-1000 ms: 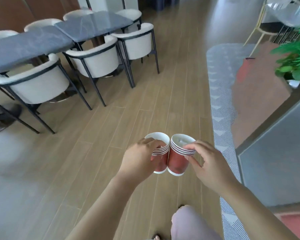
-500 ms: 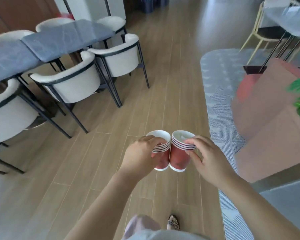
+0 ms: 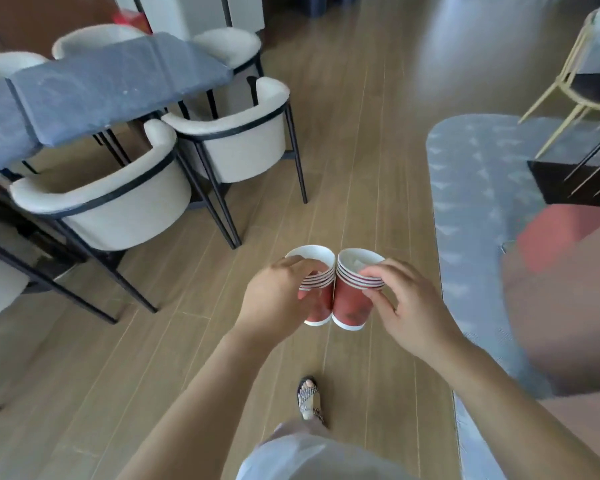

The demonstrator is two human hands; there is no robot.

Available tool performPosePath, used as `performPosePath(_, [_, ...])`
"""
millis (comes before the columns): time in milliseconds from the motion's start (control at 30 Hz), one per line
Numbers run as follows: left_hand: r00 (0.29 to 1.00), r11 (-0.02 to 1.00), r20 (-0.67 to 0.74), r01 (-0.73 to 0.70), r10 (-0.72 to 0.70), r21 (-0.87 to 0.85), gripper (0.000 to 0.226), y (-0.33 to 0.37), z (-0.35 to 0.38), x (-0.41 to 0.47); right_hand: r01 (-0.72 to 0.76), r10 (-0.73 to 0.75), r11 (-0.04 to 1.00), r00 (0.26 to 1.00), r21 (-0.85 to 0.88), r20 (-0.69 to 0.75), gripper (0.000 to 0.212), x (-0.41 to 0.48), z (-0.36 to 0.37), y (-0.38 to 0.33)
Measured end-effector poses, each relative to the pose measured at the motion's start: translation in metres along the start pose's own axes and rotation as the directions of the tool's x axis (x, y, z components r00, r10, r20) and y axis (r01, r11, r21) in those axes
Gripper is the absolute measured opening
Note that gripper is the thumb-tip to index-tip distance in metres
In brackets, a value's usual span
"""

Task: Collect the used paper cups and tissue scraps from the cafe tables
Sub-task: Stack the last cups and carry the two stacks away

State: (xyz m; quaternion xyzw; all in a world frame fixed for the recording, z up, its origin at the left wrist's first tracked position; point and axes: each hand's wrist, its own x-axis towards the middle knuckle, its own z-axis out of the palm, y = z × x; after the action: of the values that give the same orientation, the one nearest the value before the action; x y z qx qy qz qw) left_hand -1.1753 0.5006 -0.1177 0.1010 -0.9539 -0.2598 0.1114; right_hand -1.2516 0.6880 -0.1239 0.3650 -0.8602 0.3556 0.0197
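Two stacks of red paper cups with white rims are carried side by side above the wooden floor, touching each other. My left hand (image 3: 274,299) grips the left cup stack (image 3: 317,299) around its rims. My right hand (image 3: 409,306) holds the right cup stack (image 3: 350,303), fingers pinching its rims. A white tissue scrap (image 3: 355,262) lies inside the top cup of the right stack. The left stack's top cup looks empty.
Dark grey cafe tables (image 3: 111,84) with white armchairs (image 3: 118,206) stand at the left. A grey patterned rug (image 3: 471,188) runs along the right, with a gold-legged chair (image 3: 575,84) at the far right. My sandalled foot (image 3: 309,398) steps on the wooden floor.
I have walked forward along the floor; the tables and chairs have slid nearer and to the left. The plant at the right has left the view. Both hands keep the same hold on the cups.
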Motion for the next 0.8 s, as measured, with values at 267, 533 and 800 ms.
performPosePath(267, [0.996,0.996,0.031,-0.084,0.084,0.008,0.028,-0.034,0.003,0.208,-0.032,0.033,0.999,0.995,0.006,-0.097,0.021,0.178,-0.005,0.076])
performPosePath(533, [0.987,0.987,0.022,-0.16,0.16,-0.017,0.027,-0.051,0.043,0.422,-0.064,0.065,0.998,0.987,0.01,-0.148,0.021,0.355,-0.004,0.189])
performPosePath(800, [0.983,0.983,0.025,-0.181,0.182,-0.041,0.03,-0.049,0.074,0.665,-0.062,0.06,0.998,0.988,-0.014,-0.143,0.022,0.563,-0.041,0.322])
